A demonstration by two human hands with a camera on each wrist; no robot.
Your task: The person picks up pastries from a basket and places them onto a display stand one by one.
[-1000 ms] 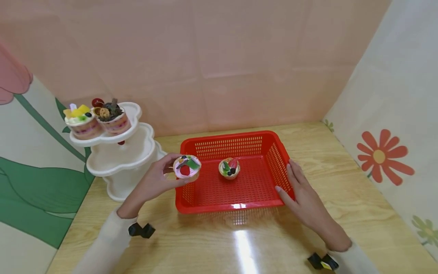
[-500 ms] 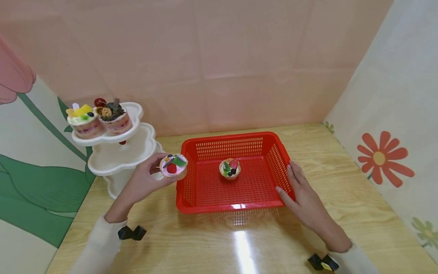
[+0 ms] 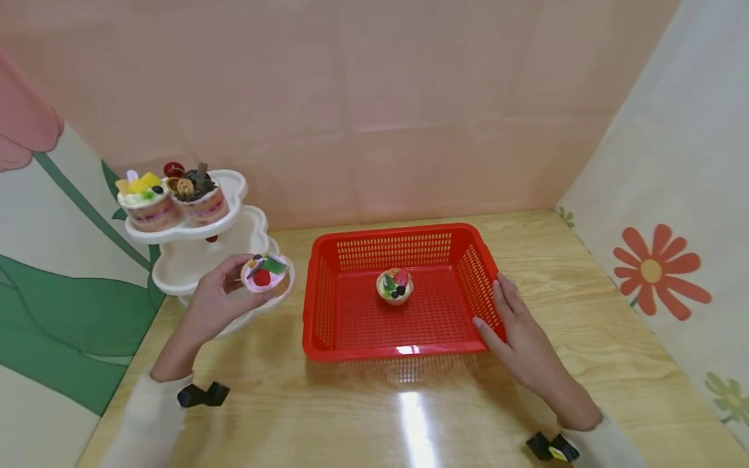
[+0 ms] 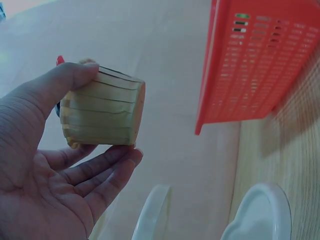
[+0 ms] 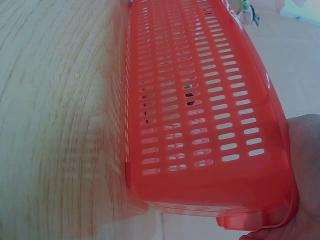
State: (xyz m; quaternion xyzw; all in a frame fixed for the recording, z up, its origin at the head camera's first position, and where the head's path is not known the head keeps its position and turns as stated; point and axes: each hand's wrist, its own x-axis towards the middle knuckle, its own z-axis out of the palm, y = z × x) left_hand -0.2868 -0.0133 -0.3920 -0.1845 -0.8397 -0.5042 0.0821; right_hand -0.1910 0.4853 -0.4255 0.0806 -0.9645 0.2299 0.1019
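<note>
In the head view my left hand [image 3: 213, 305] grips a toy fruit tart [image 3: 266, 275] with pink cream, a red berry and a green leaf on top. The left wrist view shows the tart's pleated tan side [image 4: 104, 107], thumb above and fingers below. It is held before the lower tiers of a white tiered stand [image 3: 175, 263], left of the red basket [image 3: 398, 354]. My right hand [image 3: 523, 344] holds the basket's right rim, thumb over the inner side and fingers along the edge. A second fruit tart [image 3: 394, 286] with strawberry, leaf and dark berries sits inside the basket.
On the stand's top tier are a dessert cup with yellow fruit [image 3: 149, 201] and a chocolate-topped dessert cup [image 3: 197, 195]. The wooden table [image 3: 328, 416] meets a pink backdrop [image 3: 409, 130] behind and a flower-printed panel [image 3: 655, 273] on the right.
My left hand has carried the tart leftward from the basket's left edge to in front of the white stand. My right hand stays on the basket rim, and the basket looks unmoved.
</note>
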